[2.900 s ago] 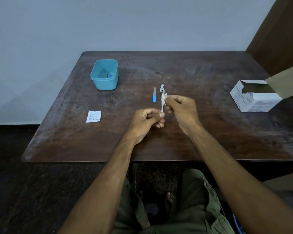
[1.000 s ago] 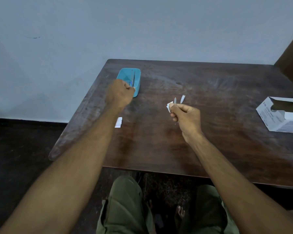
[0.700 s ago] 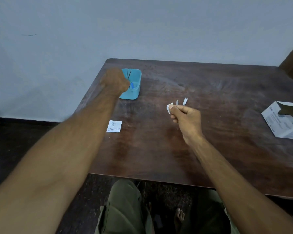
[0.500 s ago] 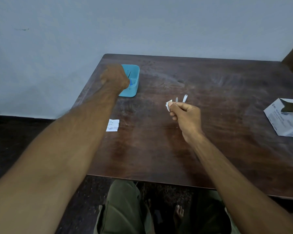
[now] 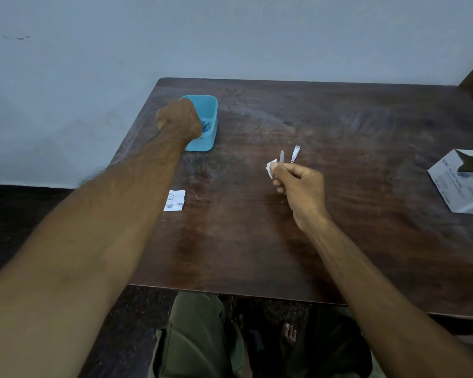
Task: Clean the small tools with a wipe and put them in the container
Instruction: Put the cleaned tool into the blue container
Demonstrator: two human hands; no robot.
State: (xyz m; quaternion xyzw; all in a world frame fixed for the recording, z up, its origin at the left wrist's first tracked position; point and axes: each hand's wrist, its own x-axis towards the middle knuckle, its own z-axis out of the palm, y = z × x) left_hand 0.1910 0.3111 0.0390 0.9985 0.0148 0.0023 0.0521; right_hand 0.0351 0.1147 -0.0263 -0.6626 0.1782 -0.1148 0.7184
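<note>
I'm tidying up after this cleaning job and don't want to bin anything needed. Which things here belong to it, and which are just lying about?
Part of the job:
- teal container, tools already inside, left hand at it
- wipe, pinched in right hand
- nail clipper on the table
- small metal file beside it

Lying about:
- torn white packet
- open cardboard box

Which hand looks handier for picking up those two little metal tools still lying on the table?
The right hand: it hovers just short of the slim metal file and small silver nail clipper, though it pinches the white wipe. The left hand is over the turquoise plastic container.
</note>
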